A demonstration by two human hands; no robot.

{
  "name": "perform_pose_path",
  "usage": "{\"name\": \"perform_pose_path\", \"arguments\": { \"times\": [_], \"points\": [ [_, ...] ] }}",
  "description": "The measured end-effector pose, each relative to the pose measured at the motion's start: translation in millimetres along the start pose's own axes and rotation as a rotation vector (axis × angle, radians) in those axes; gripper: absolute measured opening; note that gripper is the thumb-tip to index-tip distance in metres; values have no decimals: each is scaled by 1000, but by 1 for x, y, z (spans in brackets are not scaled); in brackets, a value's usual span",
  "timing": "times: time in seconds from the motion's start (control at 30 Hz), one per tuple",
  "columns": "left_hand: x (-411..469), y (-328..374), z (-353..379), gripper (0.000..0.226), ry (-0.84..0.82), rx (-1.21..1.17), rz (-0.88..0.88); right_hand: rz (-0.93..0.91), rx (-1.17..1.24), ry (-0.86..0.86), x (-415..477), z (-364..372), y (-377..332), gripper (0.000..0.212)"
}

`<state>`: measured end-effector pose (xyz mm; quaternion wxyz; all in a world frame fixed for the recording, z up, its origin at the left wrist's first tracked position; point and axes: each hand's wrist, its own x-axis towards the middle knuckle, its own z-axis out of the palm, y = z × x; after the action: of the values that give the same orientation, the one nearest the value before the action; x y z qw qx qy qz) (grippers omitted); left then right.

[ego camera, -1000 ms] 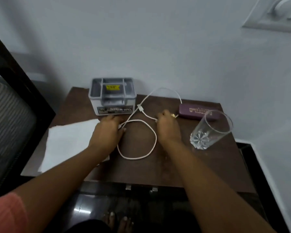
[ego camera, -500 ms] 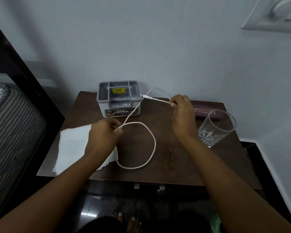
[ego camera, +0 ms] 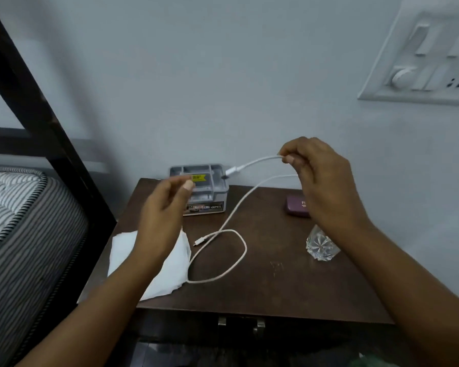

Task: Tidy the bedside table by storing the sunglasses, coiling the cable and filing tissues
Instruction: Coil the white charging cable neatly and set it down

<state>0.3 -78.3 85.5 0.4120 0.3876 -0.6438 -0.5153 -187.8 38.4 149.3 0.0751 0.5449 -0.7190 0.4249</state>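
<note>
My right hand (ego camera: 318,178) is raised above the dark wooden bedside table (ego camera: 289,282) and pinches the white cable (ego camera: 239,207) close to one plug. The rest of the cable hangs down to a loop on the tabletop, its other plug lying free. My left hand (ego camera: 164,207) hovers in front of the grey organiser box (ego camera: 210,197), fingers apart, holding nothing. White tissues (ego camera: 167,274) lie flat at the table's left front, partly under my left forearm. A maroon sunglasses case (ego camera: 296,206) lies at the back right, half hidden by my right hand.
A clear drinking glass (ego camera: 321,247) stands at the right, mostly behind my right wrist. A striped mattress (ego camera: 19,234) and dark bed frame (ego camera: 51,133) border the table's left side. A white switch panel (ego camera: 432,62) hangs on the wall upper right.
My right hand has lifted the cable's plug end up off the table. My left hand has let go of the cable and risen toward the organiser. The loop stays on the table.
</note>
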Motion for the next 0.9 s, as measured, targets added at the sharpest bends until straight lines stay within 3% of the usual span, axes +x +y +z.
{"name": "perform_pose_path", "arguments": {
  "times": [0.2, 0.3, 0.4, 0.57, 0.9],
  "points": [
    [-20, 67, -10, 22, -166, 224, 221, -102, -24, -104, -4, 4, -41, 17],
    [-37, 67, -6, 13, -122, 240, 250, -50, 2, -52, -13, 7, -55, 13],
    [-53, 61, 1, 15, -64, 84, 121, 20, 84, -3, -26, 8, -60, 12],
    [-63, 63, -7, 13, -45, -398, -207, 141, 140, 7, -43, -9, -48, 18],
    [-102, 69, 20, 14, 25, -914, -663, 528, 629, 100, -85, -3, -63, 20]
  ]
}}
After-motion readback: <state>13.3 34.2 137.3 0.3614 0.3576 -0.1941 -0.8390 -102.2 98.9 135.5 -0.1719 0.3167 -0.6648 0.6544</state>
